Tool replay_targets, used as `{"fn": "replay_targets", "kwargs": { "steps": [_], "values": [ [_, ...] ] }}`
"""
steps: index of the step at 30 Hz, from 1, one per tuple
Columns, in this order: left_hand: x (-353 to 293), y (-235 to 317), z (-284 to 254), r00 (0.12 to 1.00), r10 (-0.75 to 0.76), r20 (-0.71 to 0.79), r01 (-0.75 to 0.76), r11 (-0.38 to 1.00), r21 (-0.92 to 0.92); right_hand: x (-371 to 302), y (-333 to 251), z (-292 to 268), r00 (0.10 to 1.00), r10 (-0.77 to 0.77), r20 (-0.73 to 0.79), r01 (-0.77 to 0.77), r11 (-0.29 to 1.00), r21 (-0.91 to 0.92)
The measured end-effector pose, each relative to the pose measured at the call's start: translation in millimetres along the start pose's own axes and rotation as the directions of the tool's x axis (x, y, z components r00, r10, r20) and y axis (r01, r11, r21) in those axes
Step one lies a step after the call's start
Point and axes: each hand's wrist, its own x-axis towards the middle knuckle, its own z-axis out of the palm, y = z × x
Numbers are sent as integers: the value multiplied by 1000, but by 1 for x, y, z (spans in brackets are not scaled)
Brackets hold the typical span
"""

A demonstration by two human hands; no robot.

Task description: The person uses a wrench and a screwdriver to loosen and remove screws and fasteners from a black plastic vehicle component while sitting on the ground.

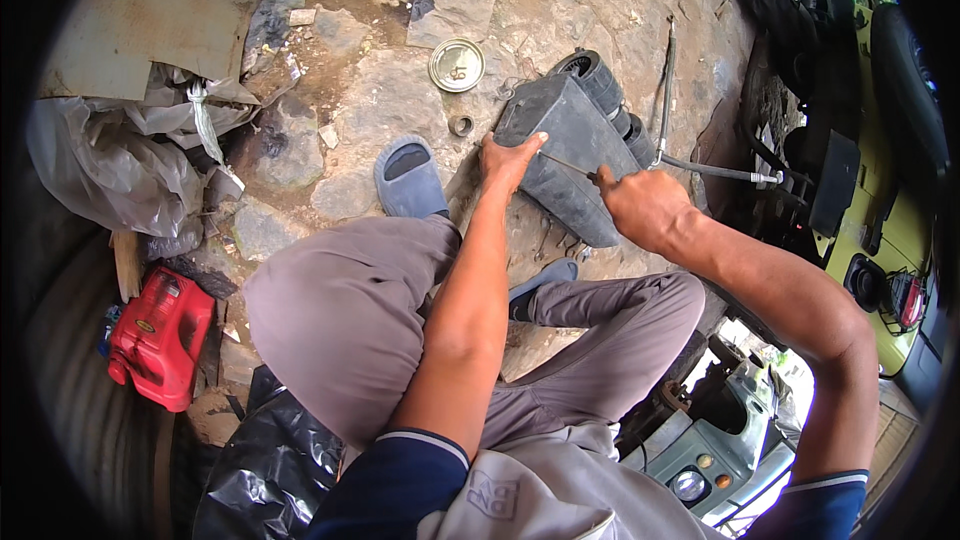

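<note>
A black plastic housing (pixel 565 145), box-shaped with round blower-like parts (pixel 594 80) at its far right, lies on the stony ground before me. My left hand (pixel 508 162) grips its left edge, thumb on the top face and the other fingers mostly hidden. My right hand (pixel 645 205) is closed in a fist above the housing's right side. Out of that fist a screwdriver (pixel 568 164) shows only its thin metal shaft, slanting toward my left thumb; the handle is hidden. Whether its tip touches the plastic is too small to tell.
A round tin (pixel 456 66) and a small metal ring (pixel 460 126) lie beyond my left hand. Hoses (pixel 725 172) with metal fittings lie right of the housing. A red jerrycan (pixel 165 340) and plastic sheeting (pixel 120 170) are at left, a yellow-green vehicle (pixel 865 205) at right.
</note>
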Motion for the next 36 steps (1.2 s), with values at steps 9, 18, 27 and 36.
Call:
{"fn": "replay_targets", "kwargs": {
  "steps": [9,18,27,36],
  "values": [
    [21,-16,-7,996,43,81,-36,996,-88,20,29,13,997,66,-50,-38,899,437],
    [22,-14,-3,993,78,85,-67,990,-126,-13,-9,24,960,-20,-278,3,998,-64],
    [6,-5,18,999,34,21,-29,977,-212,8,57,29,955,129,267,-294,309,904],
    [25,-16,13,993,-95,75,121,815,-567,4,43,-5,907,12,421,-416,182,891]
  ]
}}
